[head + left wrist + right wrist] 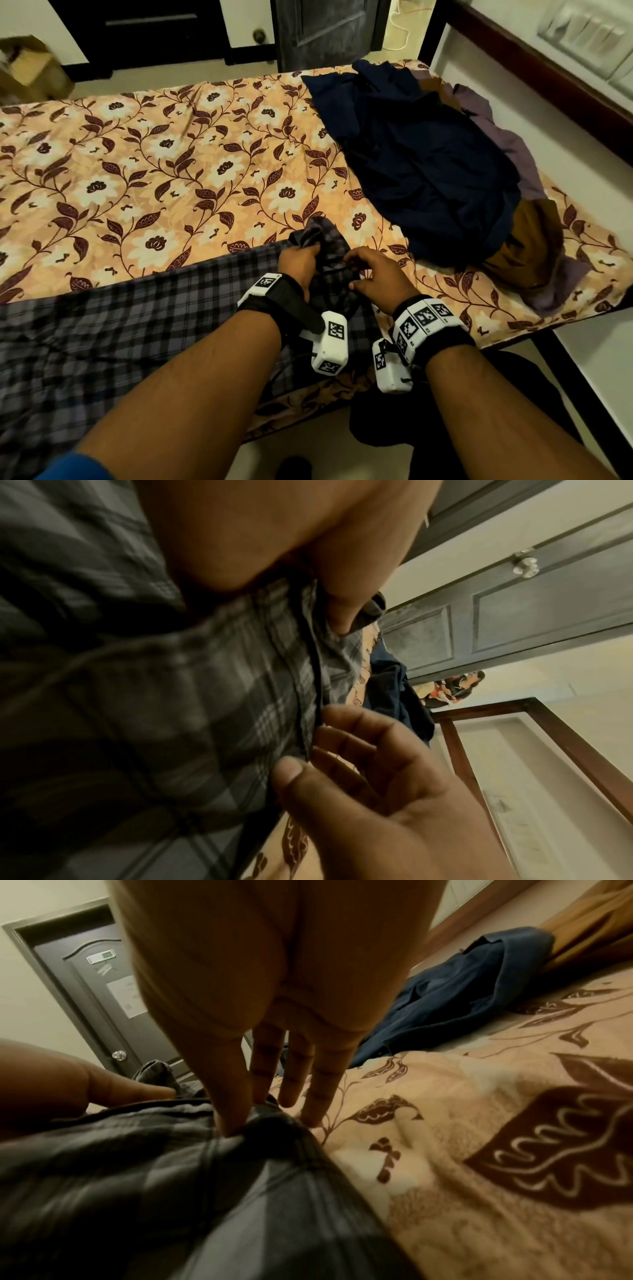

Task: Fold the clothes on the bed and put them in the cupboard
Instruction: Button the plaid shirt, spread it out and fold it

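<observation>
— Now, item one: how many garments on the bed (171,154)?

— One checked garment (120,325), grey and dark plaid, thin woven cloth, spread flat along the near edge with its right end bunched upward. One heap of clothes (428,164) at the far right: a navy piece on top, crumpled and matte, with mustard-brown and mauve cloth showing beneath it. How many pieces lie under the navy one cannot be counted.

— Hands?

— Two, both at the bunched end. Left hand (299,262): fingers curled round a gathered wad of the plaid, thumb pressed against it. Right hand (375,274): thumb and forefinger pinching the hemmed edge of the same cloth, the other three fingers long and loosely spread, tips near the sheet.

— Coverings?

— One bedsheet (479,1150), peach ground, printed with white flowers and maroon leaves on trailing vines, slightly rumpled.

— Wrist fittings?

— Two black straps, each carrying white blocks with black-and-white square markers.

— Surroundings?

— Two dark panelled doors with round metal knobs; one dark wooden ledge running beside the bed on the right.
</observation>
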Demonstrator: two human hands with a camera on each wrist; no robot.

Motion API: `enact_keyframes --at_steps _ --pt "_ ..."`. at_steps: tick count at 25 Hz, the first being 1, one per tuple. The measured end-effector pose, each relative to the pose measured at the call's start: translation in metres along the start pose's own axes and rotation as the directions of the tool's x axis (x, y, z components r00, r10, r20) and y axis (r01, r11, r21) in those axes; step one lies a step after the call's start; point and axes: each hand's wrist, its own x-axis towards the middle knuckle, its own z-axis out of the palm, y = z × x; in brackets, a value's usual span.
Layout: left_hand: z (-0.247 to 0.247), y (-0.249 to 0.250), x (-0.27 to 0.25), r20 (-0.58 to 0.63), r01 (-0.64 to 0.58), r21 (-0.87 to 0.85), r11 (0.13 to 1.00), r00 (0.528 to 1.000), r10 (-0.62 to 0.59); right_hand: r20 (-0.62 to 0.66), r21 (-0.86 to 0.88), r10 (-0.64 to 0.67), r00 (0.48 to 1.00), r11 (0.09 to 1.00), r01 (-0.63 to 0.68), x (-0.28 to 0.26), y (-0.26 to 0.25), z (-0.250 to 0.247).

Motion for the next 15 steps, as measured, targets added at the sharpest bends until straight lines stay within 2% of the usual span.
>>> enact_keyframes --at_steps 1,3,5,7,9,12,14,15 --pt "-0.001 -0.004 0.003 -0.013 0.025 -0.042 0.999 1.0 -0.026 0.035 -0.021 -0.002 0.999 1.0 0.002 -0.001 0.002 0.001" --pt "-0.004 -0.013 0.005 0.034 0.066 -0.136 0.988 0.997 -0.062 0.112 -0.154 -0.018 0.994 0.988 0.035 -0.001 0.005 0.007" --pt "-0.007 -0.017 0.0 0.112 0.047 -0.142 0.989 0.993 -0.031 0.134 -0.222 -0.062 0.989 0.971 0.091 0.002 0.006 0.011" --pt "-0.01 -0.018 -0.003 0.135 -0.008 -0.143 0.99 0.99 0.027 0.102 -0.108 -0.093 0.99 0.989 0.104 0.005 0.006 0.006" --pt "-0.014 -0.018 -0.001 0.068 -0.023 -0.155 0.988 0.997 0.034 0.084 0.074 -0.024 0.996 0.997 0.018 0.004 0.003 -0.002" --pt "-0.024 -0.022 0.01 -0.017 -0.028 -0.14 0.99 1.0 0.026 0.086 0.328 0.137 0.987 0.931 -0.158 0.0 0.004 -0.015" --pt "-0.028 -0.025 0.015 -0.042 -0.06 -0.112 0.992 0.998 0.056 0.083 0.467 0.153 0.985 0.867 -0.175 0.0 0.003 -0.019" --pt "-0.028 -0.029 0.017 -0.062 -0.095 -0.085 0.992 0.994 0.09 0.062 0.483 0.142 0.988 0.862 -0.154 0.0 0.002 -0.017"
